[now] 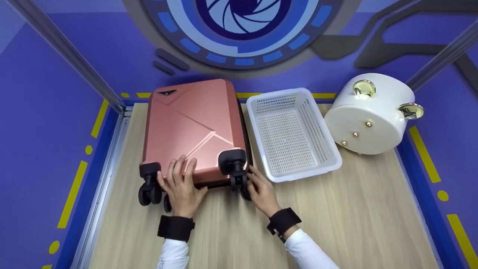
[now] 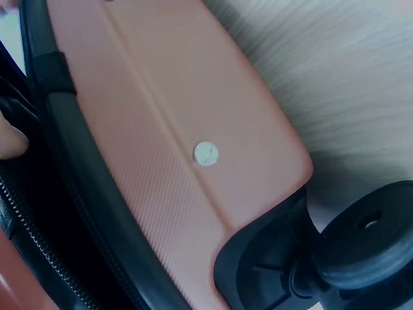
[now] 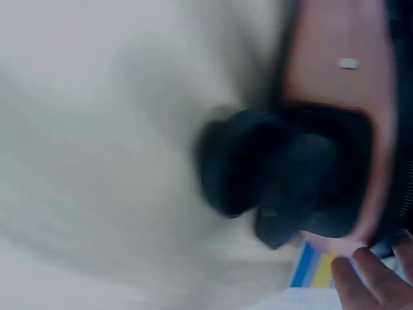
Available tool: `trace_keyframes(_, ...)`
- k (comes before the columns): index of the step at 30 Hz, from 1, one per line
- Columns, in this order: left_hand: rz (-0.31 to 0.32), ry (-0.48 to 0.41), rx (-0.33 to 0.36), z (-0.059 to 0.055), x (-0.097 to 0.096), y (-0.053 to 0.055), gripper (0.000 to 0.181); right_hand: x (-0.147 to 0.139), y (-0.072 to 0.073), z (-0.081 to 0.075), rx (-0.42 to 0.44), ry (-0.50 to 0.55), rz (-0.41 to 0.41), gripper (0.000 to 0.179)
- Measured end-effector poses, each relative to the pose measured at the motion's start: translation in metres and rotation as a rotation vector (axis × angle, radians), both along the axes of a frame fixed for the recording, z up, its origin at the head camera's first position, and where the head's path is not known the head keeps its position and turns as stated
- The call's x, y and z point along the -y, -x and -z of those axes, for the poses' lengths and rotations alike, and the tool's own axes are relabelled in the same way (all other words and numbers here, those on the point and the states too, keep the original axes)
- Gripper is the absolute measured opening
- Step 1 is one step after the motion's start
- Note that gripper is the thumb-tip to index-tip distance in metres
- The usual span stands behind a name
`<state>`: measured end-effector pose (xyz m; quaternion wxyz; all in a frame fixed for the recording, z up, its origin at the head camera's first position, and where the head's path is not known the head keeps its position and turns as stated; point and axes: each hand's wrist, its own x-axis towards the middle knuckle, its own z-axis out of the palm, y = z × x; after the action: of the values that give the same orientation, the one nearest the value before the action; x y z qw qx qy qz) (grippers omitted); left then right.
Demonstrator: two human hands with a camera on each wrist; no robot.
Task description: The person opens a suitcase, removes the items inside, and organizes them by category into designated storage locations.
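A rose-pink hard-shell suitcase [image 1: 186, 119] lies flat, its black caster wheels [image 1: 150, 190] pointing towards me. Along its front side the zip is undone, showing a dark gap [image 2: 71, 219] between the zipper edges. My left hand [image 1: 183, 190] holds the front edge of the upper shell, fingers spread over the top. The left thumb [image 2: 10, 139] reaches into the gap. Beside the right front caster, my right hand [image 1: 263, 192] touches the suitcase's side. Its fingertips lie at the seam by the corner in the right wrist view, which is blurred.
A white perforated plastic basket [image 1: 338, 160] stands right of the suitcase. Further right, a white rounded container [image 1: 377, 101] with gold ring handles and gold studs leans near the corner. Blue panels [image 1: 44, 134] enclose the wood-grain table [image 1: 336, 224] at the back and sides.
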<state>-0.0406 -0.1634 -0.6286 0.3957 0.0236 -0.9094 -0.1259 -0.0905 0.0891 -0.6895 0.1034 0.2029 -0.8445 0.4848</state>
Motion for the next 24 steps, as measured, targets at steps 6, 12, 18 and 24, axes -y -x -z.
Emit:
trace_keyframes(6,0.034,-0.082,-0.013,-0.004,0.005,-0.003,0.123,0.000,-0.001,0.023,-0.129,-0.127,-0.040,0.026)
trace_keyframes(12,0.044,-0.164,-0.030,-0.009,0.018,-0.006,0.121,0.008,-0.003,0.027,-0.196,-0.124,-0.090,0.017)
trace_keyframes(18,0.049,-0.209,-0.049,-0.020,0.043,-0.007,0.121,0.019,-0.013,0.023,-0.253,-0.127,-0.119,0.015)
trace_keyframes(24,0.082,-0.311,-0.044,-0.035,0.069,-0.012,0.117,0.026,-0.028,0.019,-0.235,-0.162,-0.120,0.010)
